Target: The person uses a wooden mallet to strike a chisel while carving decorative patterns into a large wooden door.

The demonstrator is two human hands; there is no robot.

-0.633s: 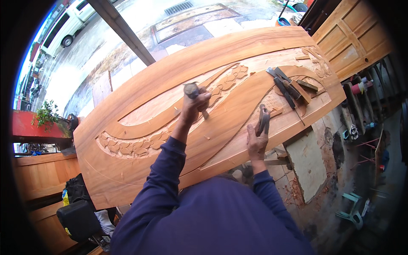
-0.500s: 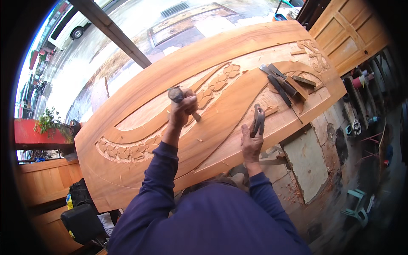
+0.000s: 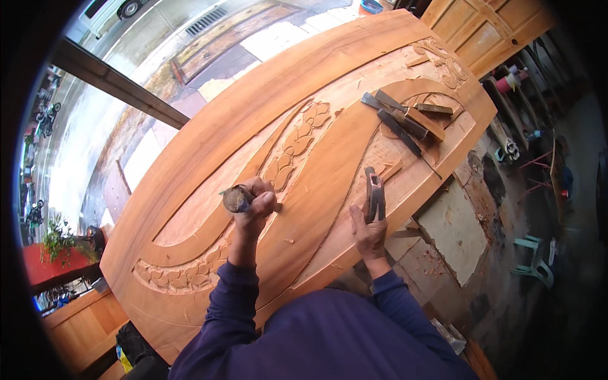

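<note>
A large wooden door panel (image 3: 329, 164) with carved relief lies slanted before me. My left hand (image 3: 256, 202) is closed around a chisel (image 3: 237, 199); its broad, worn handle end faces up and the tip meets the wood beside the carved flower band (image 3: 291, 149). My right hand (image 3: 369, 235) grips what looks like a claw hammer (image 3: 375, 193), its metal head raised over the panel's near side and its handle mostly hidden. Several chisels (image 3: 405, 120) lie piled on the panel beyond my right hand. Wood chips are scattered over the surface.
A slanted post (image 3: 120, 88) stands beyond the panel's far left edge. At the far right is a panelled wooden door (image 3: 484, 31). A green plastic stool (image 3: 533, 259) stands on the floor at right, and a potted plant (image 3: 58, 240) at left.
The view has shifted, so the panel sits differently in the picture. Both hands keep their grips; the left, with the chisel, appears lower and farther left, its handle end tipped more toward me.
</note>
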